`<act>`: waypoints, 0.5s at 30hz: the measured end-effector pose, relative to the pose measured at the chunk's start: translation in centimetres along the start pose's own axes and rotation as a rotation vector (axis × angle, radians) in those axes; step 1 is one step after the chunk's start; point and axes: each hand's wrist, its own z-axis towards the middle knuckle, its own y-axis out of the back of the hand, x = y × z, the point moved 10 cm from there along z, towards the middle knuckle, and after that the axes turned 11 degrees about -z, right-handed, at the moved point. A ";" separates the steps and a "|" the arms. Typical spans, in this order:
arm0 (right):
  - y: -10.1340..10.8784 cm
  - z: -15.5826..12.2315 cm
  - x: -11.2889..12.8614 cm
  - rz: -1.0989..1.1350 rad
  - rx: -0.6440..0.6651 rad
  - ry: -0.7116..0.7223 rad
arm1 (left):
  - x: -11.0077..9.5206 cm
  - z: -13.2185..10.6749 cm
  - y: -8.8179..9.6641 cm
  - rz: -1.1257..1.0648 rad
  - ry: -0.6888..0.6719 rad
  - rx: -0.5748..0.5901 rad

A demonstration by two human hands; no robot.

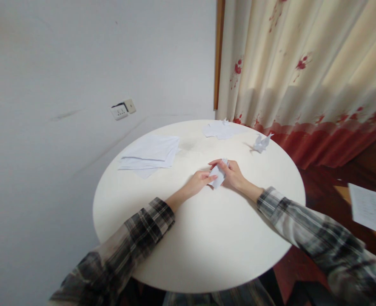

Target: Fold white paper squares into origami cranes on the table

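Observation:
A small folded piece of white paper point(219, 175) is held just above the middle of the round table. My left hand point(200, 181) grips its left edge, with the thumb lying across the front. On the other side my right hand point(233, 173) pinches the upper right part between thumb and fingers. Some of the fingers are hidden behind the paper. Farther back on the right stands a folded white paper figure point(261, 143) with pointed tips, apart from both hands.
The round white table point(188, 238) bears a stack of white sheets point(149, 149) at left and more white paper point(219, 130) at the back. A wall with a socket point(119, 111) borders the left; a flowered curtain point(303, 85) hangs behind. Printed sheets point(371, 208) lie at far right.

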 end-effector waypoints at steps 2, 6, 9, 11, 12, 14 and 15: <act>-0.2 -0.1 -0.5 0.011 0.014 -0.028 | 0.0 -0.1 -0.1 -0.011 0.007 0.009; -0.2 -0.1 -0.4 0.003 0.021 -0.029 | 0.0 -0.1 -0.2 -0.004 -0.004 0.016; 0.3 0.2 0.6 -0.053 -0.012 0.028 | -0.2 0.1 0.5 0.046 -0.060 -0.035; 1.0 0.4 1.4 -0.113 -0.068 0.077 | -0.6 0.2 1.4 0.090 -0.123 -0.113; 1.3 0.5 1.8 -0.148 -0.087 0.095 | -0.9 0.1 1.8 0.111 -0.156 -0.153; 1.8 0.7 2.2 -0.221 -0.129 0.129 | -1.8 -0.1 2.4 0.150 -0.213 -0.217; 2.0 0.7 2.5 -0.259 -0.150 0.150 | -2.2 -0.3 2.6 0.165 -0.235 -0.242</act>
